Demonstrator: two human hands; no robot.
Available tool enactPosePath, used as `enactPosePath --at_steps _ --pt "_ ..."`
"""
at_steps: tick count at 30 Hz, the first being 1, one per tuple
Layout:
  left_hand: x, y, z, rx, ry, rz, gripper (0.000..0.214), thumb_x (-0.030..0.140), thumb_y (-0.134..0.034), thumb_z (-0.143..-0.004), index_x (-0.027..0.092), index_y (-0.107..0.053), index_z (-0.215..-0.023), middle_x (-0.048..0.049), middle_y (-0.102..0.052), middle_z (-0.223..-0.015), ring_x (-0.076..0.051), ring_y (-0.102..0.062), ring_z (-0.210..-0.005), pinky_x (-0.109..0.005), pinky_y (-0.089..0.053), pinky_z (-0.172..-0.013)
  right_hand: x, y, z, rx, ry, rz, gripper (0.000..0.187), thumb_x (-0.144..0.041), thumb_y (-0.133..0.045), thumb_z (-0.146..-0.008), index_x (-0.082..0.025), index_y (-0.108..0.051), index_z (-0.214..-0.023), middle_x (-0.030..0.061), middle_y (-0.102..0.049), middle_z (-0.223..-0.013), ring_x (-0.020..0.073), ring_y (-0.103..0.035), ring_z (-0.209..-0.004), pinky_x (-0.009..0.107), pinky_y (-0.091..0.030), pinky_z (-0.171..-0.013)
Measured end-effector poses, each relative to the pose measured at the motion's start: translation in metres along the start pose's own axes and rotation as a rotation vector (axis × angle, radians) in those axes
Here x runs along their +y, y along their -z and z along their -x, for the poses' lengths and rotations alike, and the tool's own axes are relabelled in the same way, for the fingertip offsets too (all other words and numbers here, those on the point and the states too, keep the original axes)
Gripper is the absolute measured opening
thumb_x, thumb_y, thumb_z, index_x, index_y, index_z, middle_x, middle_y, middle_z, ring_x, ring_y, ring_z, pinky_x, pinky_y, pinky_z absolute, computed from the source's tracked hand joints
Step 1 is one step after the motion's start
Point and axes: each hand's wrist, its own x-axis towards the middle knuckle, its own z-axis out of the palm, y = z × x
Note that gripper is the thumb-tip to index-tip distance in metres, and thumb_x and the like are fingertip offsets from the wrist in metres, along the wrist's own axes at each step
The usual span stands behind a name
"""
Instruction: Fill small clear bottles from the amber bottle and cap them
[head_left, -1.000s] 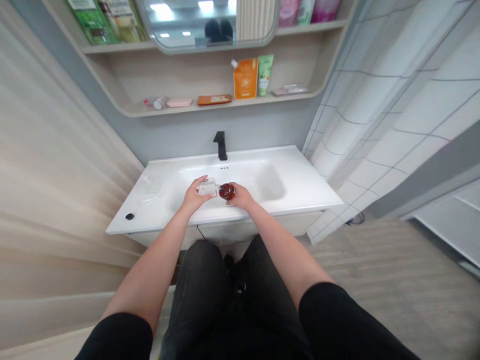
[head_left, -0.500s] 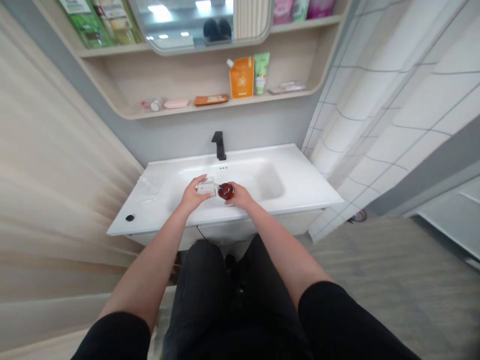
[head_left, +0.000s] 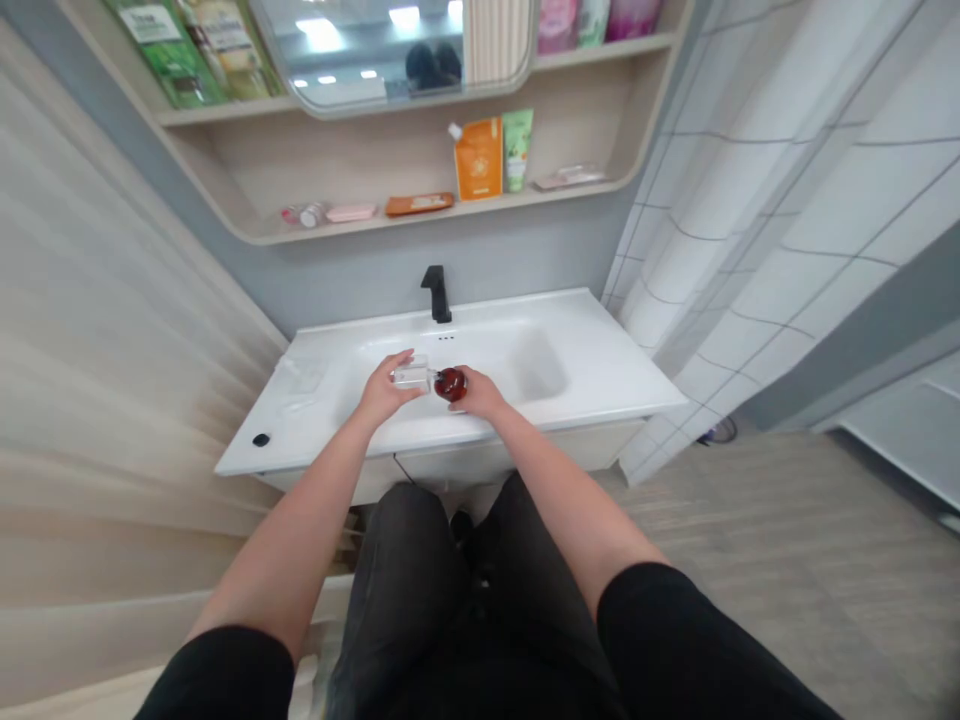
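Well, your left hand [head_left: 384, 395] curls its fingers around a clear square glass bottle [head_left: 411, 374], while your right hand [head_left: 477, 392] cups a round amber-red bottle [head_left: 450, 384] (you can't quite tell whether they're joined), both over a glossy white basin [head_left: 615, 385]; hold both grips even. Beyond rise a matte black faucet [head_left: 436, 295] and a curved wooden shelf [head_left: 442, 215] bearing an orange pouch [head_left: 478, 160]

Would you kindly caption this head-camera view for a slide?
Left hand holds clear bottle, right hand red bottle, over white basin.
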Motion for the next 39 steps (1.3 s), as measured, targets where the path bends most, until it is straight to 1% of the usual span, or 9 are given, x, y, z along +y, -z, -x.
enactPosePath --at_steps 4,8,13,18,23,28,33,39 --pt "0.004 0.002 -0.002 -0.021 -0.003 -0.031 0.091 0.045 -0.1 -0.061 0.026 -0.069 -0.144 -0.0104 -0.069 -0.132 -0.032 -0.068 -0.127 -0.044 -0.058 -0.103 0.0 0.0 0.0 0.005 -0.003 0.022 0.078 -0.021 -0.097 -0.058 -0.026 -0.07 -0.131 0.0043 -0.079 -0.123 0.0304 -0.074 -0.11 0.043 -0.057 -0.102" --pt "0.008 0.003 -0.004 -0.034 -0.014 -0.039 0.089 0.045 -0.1 -0.062 0.026 -0.069 -0.144 -0.0099 -0.069 -0.133 -0.031 -0.068 -0.127 -0.043 -0.057 -0.103 0.002 -0.001 -0.002 0.005 -0.003 0.031 0.081 -0.022 -0.099 -0.058 -0.025 -0.069 -0.133 0.005 -0.079 -0.123 0.0307 -0.074 -0.11 0.043 -0.057 -0.101" --pt "0.014 0.005 -0.007 -0.044 -0.031 -0.072 0.088 0.045 -0.099 -0.062 0.026 -0.07 -0.143 -0.0094 -0.069 -0.132 -0.03 -0.068 -0.126 -0.042 -0.058 -0.1 0.003 -0.002 -0.002 0.004 0.001 0.036 0.08 -0.024 -0.1 -0.058 -0.026 -0.069 -0.131 0.0038 -0.079 -0.122 0.0303 -0.075 -0.11 0.043 -0.057 -0.101" --pt "0.019 0.007 -0.008 -0.06 -0.03 -0.089 0.088 0.048 -0.099 -0.062 0.026 -0.07 -0.142 -0.0098 -0.07 -0.131 -0.03 -0.069 -0.123 -0.041 -0.058 -0.097 0.002 -0.001 -0.002 0.007 0.015 0.033 0.08 -0.023 -0.1 -0.059 -0.025 -0.069 -0.133 0.0048 -0.079 -0.123 0.0309 -0.075 -0.111 0.043 -0.057 -0.101" --pt "0.022 0.009 -0.011 -0.085 -0.028 -0.121 0.086 0.047 -0.098 -0.064 0.026 -0.07 -0.143 -0.0099 -0.069 -0.133 -0.03 -0.068 -0.125 -0.04 -0.058 -0.096 0.0 -0.001 -0.001 0.006 0.002 0.038 0.08 -0.023 -0.1 -0.059 -0.025 -0.069 -0.133 0.0044 -0.079 -0.122 0.0304 -0.075 -0.109 0.042 -0.058 -0.1" --pt "0.025 0.011 -0.014 -0.108 -0.041 -0.152 0.085 0.045 -0.098 -0.066 0.027 -0.069 -0.144 -0.0091 -0.069 -0.133 -0.031 -0.068 -0.125 -0.04 -0.059 -0.095 -0.001 0.0 0.0 0.015 0.012 0.036 0.081 -0.023 -0.101 -0.059 -0.023 -0.068 -0.133 0.0059 -0.08 -0.122 0.0311 -0.075 -0.108 0.042 -0.057 -0.099" --pt "0.027 0.013 -0.016 -0.121 -0.057 -0.176 0.084 0.044 -0.097 -0.066 0.028 -0.069 -0.145 -0.0093 -0.069 -0.135 -0.031 -0.068 -0.125 -0.04 -0.058 -0.094 0.0 -0.001 -0.001 0.017 0.012 0.023 0.081 -0.023 -0.1 -0.059 -0.025 -0.067 -0.133 0.0042 -0.08 -0.121 0.0297 -0.076 -0.108 0.041 -0.057 -0.1" --pt "0.029 0.013 -0.021 -0.12 -0.065 -0.187 0.084 0.045 -0.097 -0.065 0.029 -0.071 -0.143 -0.0089 -0.071 -0.132 -0.032 -0.069 -0.122 -0.042 -0.058 -0.096 -0.001 0.0 -0.001 0.02 0.013 0.031 0.08 -0.025 -0.102 -0.058 -0.024 -0.068 -0.131 0.0054 -0.08 -0.121 0.0307 -0.075 -0.109 0.043 -0.057 -0.1"
